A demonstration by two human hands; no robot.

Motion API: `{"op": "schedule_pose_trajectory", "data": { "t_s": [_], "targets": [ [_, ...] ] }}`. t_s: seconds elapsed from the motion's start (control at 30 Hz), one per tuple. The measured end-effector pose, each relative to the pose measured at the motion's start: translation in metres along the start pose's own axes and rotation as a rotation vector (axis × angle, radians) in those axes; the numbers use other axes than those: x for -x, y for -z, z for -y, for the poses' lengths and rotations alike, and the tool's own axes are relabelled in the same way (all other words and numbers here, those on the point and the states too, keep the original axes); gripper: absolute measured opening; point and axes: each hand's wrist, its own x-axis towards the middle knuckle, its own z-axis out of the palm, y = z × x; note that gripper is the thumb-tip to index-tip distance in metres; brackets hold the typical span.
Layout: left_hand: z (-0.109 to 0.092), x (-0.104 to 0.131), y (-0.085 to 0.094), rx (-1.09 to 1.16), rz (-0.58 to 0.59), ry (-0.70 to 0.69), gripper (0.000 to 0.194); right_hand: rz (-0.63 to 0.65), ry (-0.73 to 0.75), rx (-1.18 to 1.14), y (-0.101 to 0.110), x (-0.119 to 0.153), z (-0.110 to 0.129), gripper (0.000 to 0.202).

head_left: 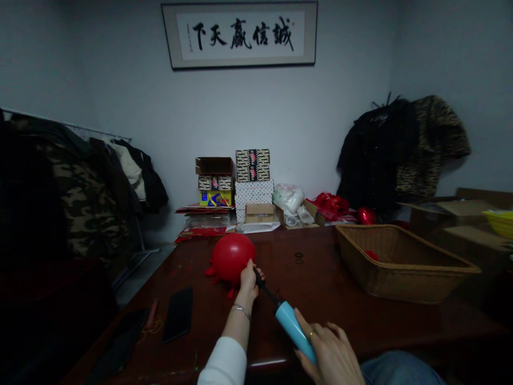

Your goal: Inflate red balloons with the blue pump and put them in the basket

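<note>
A round, inflated red balloon (233,256) rests over the table, with several small limp red balloons (212,267) around its underside. My left hand (249,280) is closed where the balloon meets the black front end of a hand pump (294,326); the balloon's neck is hidden behind my fingers. From there a thin black rod runs to the pump's light-blue barrel. My right hand (331,350), with a ring on one finger, wraps around the barrel near its rear end. The pump slants down to the right, toward me.
A wicker basket (401,289) holding something small and red stands right. A phone (178,314), a larger dark flat object (118,342) and yellowish loops (152,329) lie left. Dark rings (298,256) lie mid-table. Boxes (254,195) stand stacked behind.
</note>
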Motion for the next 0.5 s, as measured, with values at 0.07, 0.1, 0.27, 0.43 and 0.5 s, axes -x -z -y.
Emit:
{"op": "schedule_pose_trajectory", "data": {
  "t_s": [0.07, 0.1, 0.27, 0.43, 0.5],
  "targets": [
    [-0.003, -0.001, 0.001, -0.021, -0.016, -0.011, 0.034, -0.022, 0.031, -0.009, -0.001, 0.010, -0.007, 0.068],
    [-0.004, -0.001, 0.001, -0.030, -0.019, -0.014, 0.036, -0.033, 0.040, -0.014, -0.002, 0.013, -0.010, 0.069],
    [-0.004, 0.000, -0.001, -0.023, 0.010, 0.001, 0.038, -0.090, 0.062, -0.016, -0.003, 0.021, -0.015, 0.074],
    [-0.006, 0.000, 0.000, 0.014, 0.027, 0.025, 0.037, -0.072, 0.063, -0.017, 0.001, 0.018, -0.013, 0.076],
    [-0.007, 0.000, 0.000, 0.065, 0.014, 0.049, 0.036, -0.057, 0.058, -0.022, 0.003, 0.016, -0.012, 0.074]
  ]
}}
